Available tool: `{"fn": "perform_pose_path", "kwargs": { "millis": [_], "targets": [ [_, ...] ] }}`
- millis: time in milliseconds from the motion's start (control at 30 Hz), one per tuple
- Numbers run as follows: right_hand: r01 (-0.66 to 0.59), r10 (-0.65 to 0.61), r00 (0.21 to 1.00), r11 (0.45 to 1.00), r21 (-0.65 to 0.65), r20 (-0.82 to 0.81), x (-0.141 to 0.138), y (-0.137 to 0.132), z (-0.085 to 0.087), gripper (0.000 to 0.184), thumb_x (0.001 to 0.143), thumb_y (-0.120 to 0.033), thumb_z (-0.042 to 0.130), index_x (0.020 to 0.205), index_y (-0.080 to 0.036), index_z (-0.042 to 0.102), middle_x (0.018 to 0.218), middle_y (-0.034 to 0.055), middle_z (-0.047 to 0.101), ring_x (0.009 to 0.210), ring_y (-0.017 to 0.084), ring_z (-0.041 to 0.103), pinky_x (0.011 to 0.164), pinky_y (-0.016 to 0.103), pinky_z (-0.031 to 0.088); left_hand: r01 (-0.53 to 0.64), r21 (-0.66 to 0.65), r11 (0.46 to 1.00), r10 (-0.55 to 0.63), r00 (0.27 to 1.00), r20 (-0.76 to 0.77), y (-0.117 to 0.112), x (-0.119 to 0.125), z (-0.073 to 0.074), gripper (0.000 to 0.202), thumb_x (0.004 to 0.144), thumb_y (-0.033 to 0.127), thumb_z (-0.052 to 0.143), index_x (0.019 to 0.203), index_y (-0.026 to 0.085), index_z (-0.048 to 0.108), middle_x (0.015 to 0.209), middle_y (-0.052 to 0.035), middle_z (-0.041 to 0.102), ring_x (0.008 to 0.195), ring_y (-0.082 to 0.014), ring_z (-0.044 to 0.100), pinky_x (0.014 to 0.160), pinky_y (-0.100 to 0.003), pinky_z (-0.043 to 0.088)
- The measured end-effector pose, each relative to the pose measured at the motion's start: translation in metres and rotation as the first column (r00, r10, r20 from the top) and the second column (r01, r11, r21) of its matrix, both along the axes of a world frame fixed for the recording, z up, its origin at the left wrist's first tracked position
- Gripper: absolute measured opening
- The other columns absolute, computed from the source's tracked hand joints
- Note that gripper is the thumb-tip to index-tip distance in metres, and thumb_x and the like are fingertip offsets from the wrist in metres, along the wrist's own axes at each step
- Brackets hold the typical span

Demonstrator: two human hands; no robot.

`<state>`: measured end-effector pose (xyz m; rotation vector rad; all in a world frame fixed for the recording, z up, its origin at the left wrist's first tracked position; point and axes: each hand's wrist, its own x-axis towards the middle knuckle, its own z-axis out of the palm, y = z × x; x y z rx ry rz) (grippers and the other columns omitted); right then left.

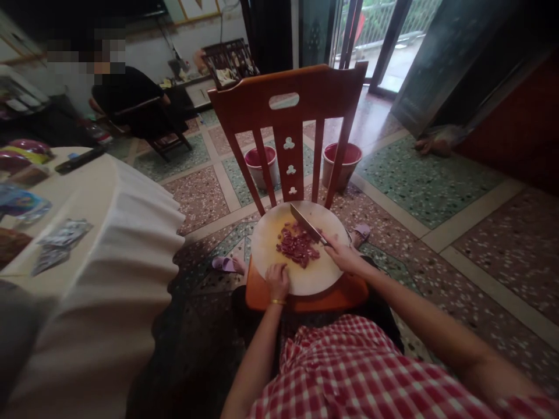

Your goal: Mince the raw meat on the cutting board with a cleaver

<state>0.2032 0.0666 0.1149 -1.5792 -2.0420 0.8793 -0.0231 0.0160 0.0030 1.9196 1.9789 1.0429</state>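
Observation:
A round pale cutting board lies on the seat of a red wooden chair in front of me. Chopped red meat is heaped at the board's middle. My right hand is closed round the handle of a cleaver, whose blade slants up and left over the meat. My left hand, a gold bangle at its wrist, rests with curled fingers on the board's near edge, just beside the meat.
A table with a white pleated cloth stands at the left, covered with packets and dishes. Two pink buckets stand on the tiled floor behind the chair. A person in black sits at the back left. My feet in purple slippers flank the chair.

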Motion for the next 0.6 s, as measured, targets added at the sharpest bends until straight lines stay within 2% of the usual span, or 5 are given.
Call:
{"fn": "perform_pose_path", "kwargs": {
  "millis": [100,233,300,467,600],
  "targets": [
    [-0.017,0.025,0.996,0.995,0.096,-0.087,-0.002,-0.006,-0.001,0.046,0.086,-0.032,0.033,0.130,-0.017,0.034,0.122,0.0097,0.051,0.115,0.021,0.043,0.094,0.034,0.034,-0.054,0.029,0.998,0.053,0.998,0.040,0.007,-0.003,-0.002,0.021,0.079,0.015,0.038,0.089,0.017,0.057,0.078,-0.0055,0.057,0.079,-0.0166,0.050,0.075,-0.031,0.040],
    [-0.008,0.005,1.000,0.994,-0.110,-0.028,-0.008,-0.010,-0.015,0.036,0.086,-0.029,0.035,0.118,-0.014,0.045,0.103,0.0112,0.061,0.096,0.022,0.056,0.082,0.033,0.041,-0.098,0.007,0.995,0.097,0.994,0.054,0.012,-0.004,-0.007,0.022,0.079,0.017,0.039,0.091,0.016,0.057,0.080,-0.0062,0.058,0.080,-0.0170,0.051,0.076,-0.031,0.040],
    [-0.043,0.043,0.999,0.989,-0.145,-0.004,-0.010,-0.011,-0.015,0.032,0.086,-0.029,0.036,0.113,-0.016,0.047,0.101,0.0101,0.062,0.093,0.022,0.057,0.080,0.032,0.041,-0.095,0.000,0.995,0.095,0.995,0.045,0.012,-0.004,-0.009,0.021,0.079,0.018,0.039,0.091,0.016,0.057,0.080,-0.0063,0.058,0.080,-0.0171,0.052,0.076,-0.031,0.040],
    [-0.062,0.061,0.998,0.998,0.020,0.020,-0.019,-0.021,-0.002,0.034,0.087,-0.035,0.032,0.115,-0.018,0.043,0.094,0.0096,0.062,0.086,0.022,0.058,0.072,0.028,0.041,-0.137,0.012,0.991,0.136,0.990,0.040,0.010,-0.003,-0.012,0.021,0.081,0.019,0.038,0.091,0.016,0.055,0.081,-0.0070,0.056,0.082,-0.0176,0.051,0.077,-0.031,0.040],
    [-0.079,0.099,0.985,0.986,-0.146,0.140,-0.026,-0.026,-0.011,0.032,0.087,-0.031,0.034,0.113,-0.015,0.044,0.087,0.0106,0.064,0.080,0.022,0.060,0.066,0.027,0.040,-0.165,0.011,0.986,0.165,0.985,0.058,0.010,-0.002,-0.011,0.020,0.081,0.019,0.037,0.090,0.016,0.055,0.081,-0.0068,0.055,0.082,-0.0177,0.050,0.077,-0.031,0.039]
  ]
}}
